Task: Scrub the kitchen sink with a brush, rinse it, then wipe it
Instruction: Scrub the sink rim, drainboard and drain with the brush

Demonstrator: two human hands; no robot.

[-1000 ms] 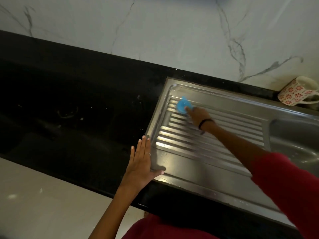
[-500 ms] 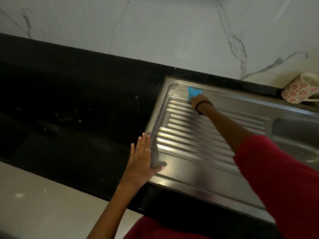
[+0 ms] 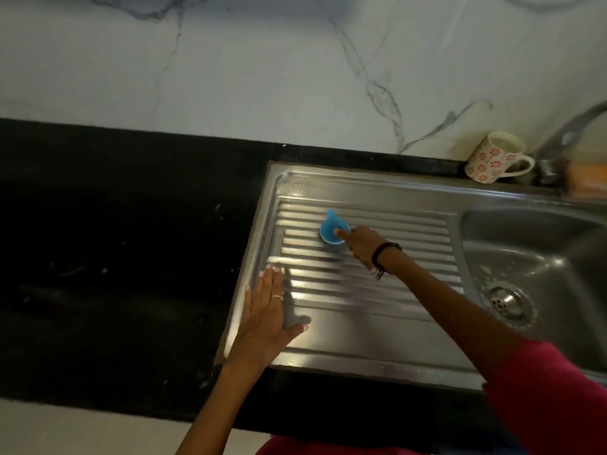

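Sleeve (image 3: pixel 551 399), red, covers my right upper arm at the near right edge. My left hand (image 3: pixel 266 318) lies flat on the sink's (image 3: pixel 361 353) near-left corner, fingers (image 3: pixel 271 280) straight and close together, thumb stretched out to the right on the steel, a ring on one finger. Its heel sits at the rim where the steel meets the black counter (image 3: pixel 124 257).

Farther in, my right hand (image 3: pixel 361 244) reaches across the ribbed drainboard, a dark band round the wrist. Its fingers curl over a blue brush (image 3: pixel 329 229) and hold it down on the ridges near the drainboard's far-left part. To the right lies the basin with its round drain (image 3: pixel 507 302).

Behind the sink, a flowered mug (image 3: pixel 492 157) stands on the counter against the marble wall (image 3: pixel 262 67), with the tap (image 3: pixel 565 136) just beside it and something orange (image 3: pixel 588 180), blurred, at the right edge.
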